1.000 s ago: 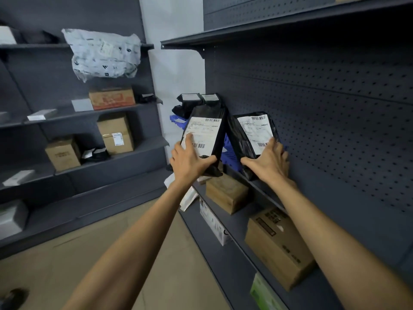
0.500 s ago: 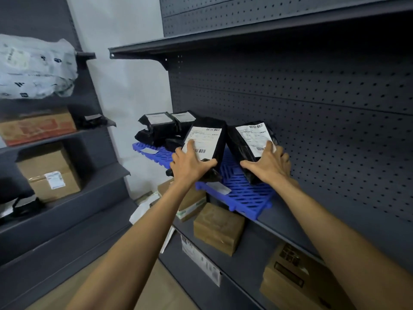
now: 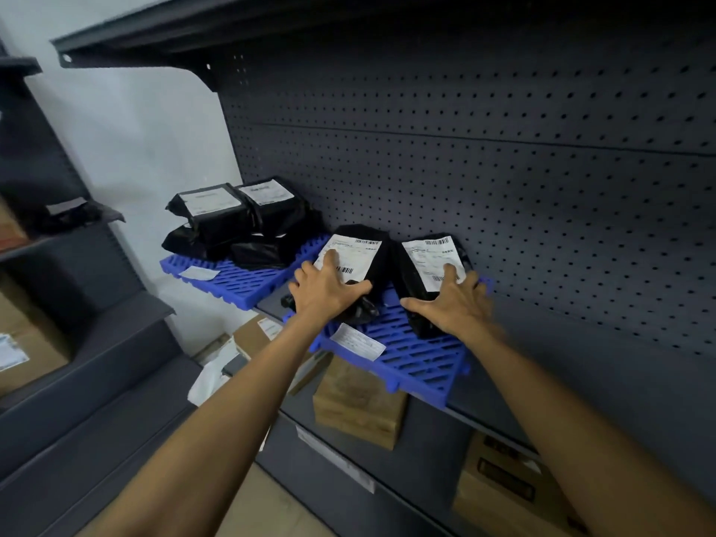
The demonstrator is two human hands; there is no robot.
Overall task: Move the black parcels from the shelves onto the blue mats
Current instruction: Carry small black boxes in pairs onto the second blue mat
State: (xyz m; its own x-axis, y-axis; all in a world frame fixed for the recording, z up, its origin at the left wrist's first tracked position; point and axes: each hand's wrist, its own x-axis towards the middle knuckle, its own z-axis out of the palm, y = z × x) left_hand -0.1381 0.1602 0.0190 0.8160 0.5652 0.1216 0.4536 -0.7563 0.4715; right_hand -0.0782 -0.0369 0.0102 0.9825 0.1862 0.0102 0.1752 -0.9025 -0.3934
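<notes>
Two blue mats, two hands: left parcel (image 3: 368, 261) and right parcel (image 3: 416, 281) lie side by side on the near blue mat (image 3: 418, 362). Left hand (image 3: 329, 292) and right hand (image 3: 449, 304) press one each, fingers spread flat. Far blue mat (image 3: 232, 282) carries a pile (image 3: 240, 222) of black parcels, count unclear

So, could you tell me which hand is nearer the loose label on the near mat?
Left. The left hand rests just above the label; the right hand lies farther right.
</notes>
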